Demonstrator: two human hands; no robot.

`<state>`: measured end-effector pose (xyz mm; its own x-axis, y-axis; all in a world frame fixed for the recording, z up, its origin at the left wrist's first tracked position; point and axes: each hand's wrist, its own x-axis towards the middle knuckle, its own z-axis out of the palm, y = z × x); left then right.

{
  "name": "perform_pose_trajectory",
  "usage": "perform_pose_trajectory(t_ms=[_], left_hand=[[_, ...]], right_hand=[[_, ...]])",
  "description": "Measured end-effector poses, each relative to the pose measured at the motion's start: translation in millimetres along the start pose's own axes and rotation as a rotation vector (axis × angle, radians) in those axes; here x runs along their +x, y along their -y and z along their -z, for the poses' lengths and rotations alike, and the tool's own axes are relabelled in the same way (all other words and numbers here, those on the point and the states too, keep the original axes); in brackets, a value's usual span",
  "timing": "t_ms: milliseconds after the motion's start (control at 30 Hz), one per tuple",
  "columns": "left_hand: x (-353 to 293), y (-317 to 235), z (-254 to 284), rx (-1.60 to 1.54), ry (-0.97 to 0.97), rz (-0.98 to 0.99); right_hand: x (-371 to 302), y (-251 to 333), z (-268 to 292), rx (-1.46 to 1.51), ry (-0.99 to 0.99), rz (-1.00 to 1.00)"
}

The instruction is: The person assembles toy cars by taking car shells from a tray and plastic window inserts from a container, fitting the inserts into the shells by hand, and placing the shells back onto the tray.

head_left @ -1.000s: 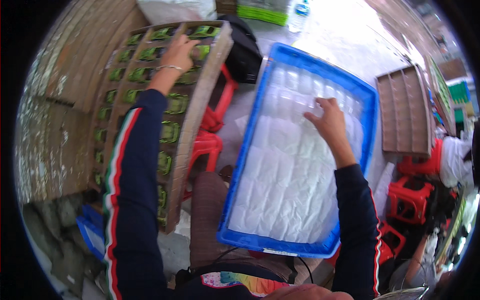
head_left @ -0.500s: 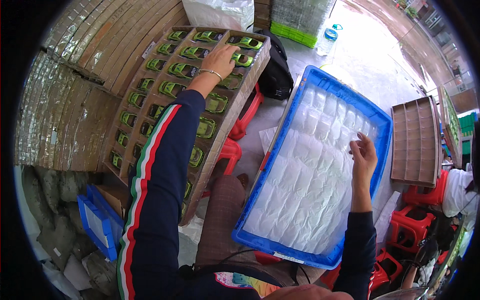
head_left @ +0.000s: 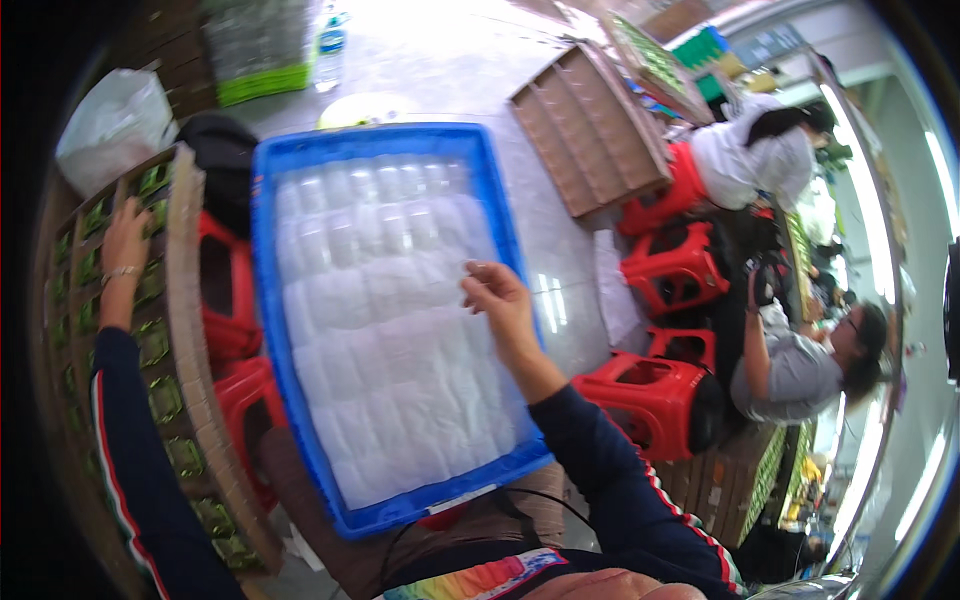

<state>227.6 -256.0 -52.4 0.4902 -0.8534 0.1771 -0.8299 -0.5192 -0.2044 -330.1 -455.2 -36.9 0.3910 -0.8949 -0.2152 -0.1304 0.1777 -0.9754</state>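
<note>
My left hand (head_left: 125, 240) reaches into the far end of a brown partitioned tray (head_left: 205, 340) at the left. Green toy car bodies (head_left: 163, 398) lie in its compartments. The fingertips touch or hover by a car there; blur hides whether they grip it. My right hand (head_left: 500, 300) hangs over a blue crate (head_left: 268, 300), its fingers loosely bent and slightly apart, with nothing visible in them. Inside the crate, white, thin wrapping sheets (head_left: 400, 370) cover rows of bulging shapes. Rounded clear plastic pieces (head_left: 385, 185) show at the far end.
Red stools (head_left: 640, 400) stand to the right, and more red stools (head_left: 230, 290) beside the partitioned tray. A brown divided tray (head_left: 590, 130) leans at the back right. A person in grey (head_left: 795, 370) sits at the far right. A water bottle (head_left: 330, 50) stands at the back.
My view has swung right, so the crate and car tray appear farther left. My left hand stays at the tray's far end; my right hand is still above the crate.
</note>
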Motion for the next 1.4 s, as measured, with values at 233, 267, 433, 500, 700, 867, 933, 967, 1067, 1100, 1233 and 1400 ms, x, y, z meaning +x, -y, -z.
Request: perform_pose_trajectory(t_ms=[233, 267, 433, 500, 700, 867, 933, 967, 1067, 1100, 1233, 1400], left_hand=[[-48, 54, -2, -0.273, -0.342, 0.233], [-58, 38, 13, -0.292, -0.434, 0.191], [-135, -123, 139, -0.622, -0.478, 0.01], [-178, -189, 195, -0.822, -0.53, -0.173], [-274, -309, 224, -0.956, -0.408, -0.528], [-323, -374, 231, -1.255, -0.349, -0.512], [-340, -390, 240, -1.433, -0.256, -0.428], [-348, -401, 251, -1.868, -0.051, -0.131], [-366, -422, 264, -2.339, 0.324, 0.323], [-370, -429, 268, -2.414, 0.447, 0.476], [-383, -451, 277, -2.52, 0.519, 0.656], [-395, -462, 265, -2.489, 0.368, 0.514]], right_hand=[[-34, 26, -15, 0.288, 0.074, -0.042], [-41, 29, -15, 0.374, 0.077, -0.085], [-76, 31, -31, 0.656, 0.14, -0.198], [-93, 33, -53, 0.712, 0.175, -0.246], [-152, 53, -52, 0.882, 0.17, -0.356], [-175, 45, -9, 0.841, 0.085, -0.284], [-185, 46, 1, 0.834, 0.033, -0.27], [-188, 45, 4, 0.79, 0.036, -0.227], [-201, 49, -3, 0.732, 0.022, -0.14], [-204, 49, -8, 0.628, 0.074, -0.046], [-209, 55, -13, 0.558, 0.071, 0.097], [-204, 56, -3, 0.585, 0.058, 0.087]])
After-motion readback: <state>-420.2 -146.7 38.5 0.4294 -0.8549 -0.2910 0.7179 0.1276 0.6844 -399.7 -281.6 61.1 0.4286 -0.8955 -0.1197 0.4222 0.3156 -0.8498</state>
